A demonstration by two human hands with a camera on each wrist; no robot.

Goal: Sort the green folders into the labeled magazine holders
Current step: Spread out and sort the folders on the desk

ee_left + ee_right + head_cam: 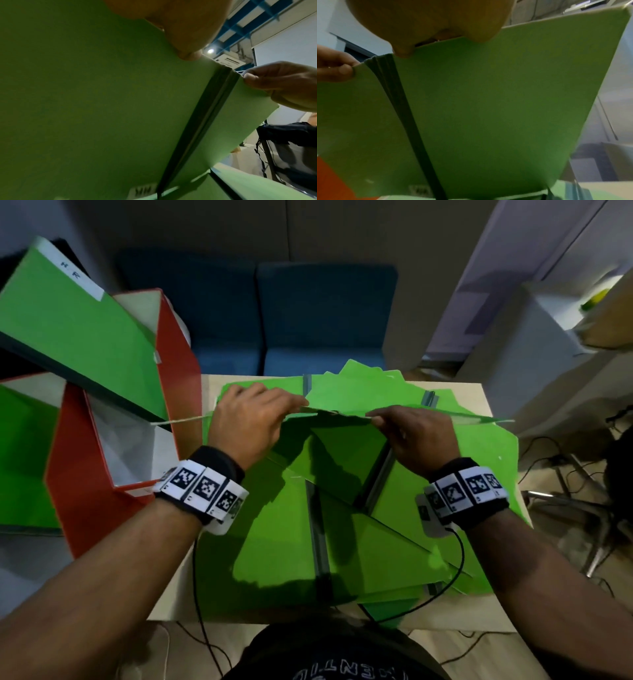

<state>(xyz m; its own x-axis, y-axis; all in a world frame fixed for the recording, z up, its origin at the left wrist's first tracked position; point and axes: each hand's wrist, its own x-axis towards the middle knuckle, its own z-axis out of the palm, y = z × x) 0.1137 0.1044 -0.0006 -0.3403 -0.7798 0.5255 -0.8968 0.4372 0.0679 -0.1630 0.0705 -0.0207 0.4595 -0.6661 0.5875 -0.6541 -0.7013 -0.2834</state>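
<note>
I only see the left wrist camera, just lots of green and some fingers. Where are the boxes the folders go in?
Observer: Red magazine holders stand left of the table, next to the left hand.
Operator: Is anything in them yet?
Observer: Yes, a green folder tagged HR sticks out of the far one.
Operator: Are there more to sort?
Observer: Many. A pile of green folders lies spread over the table, under the held folder that the left hand and right hand pinch.
</note>
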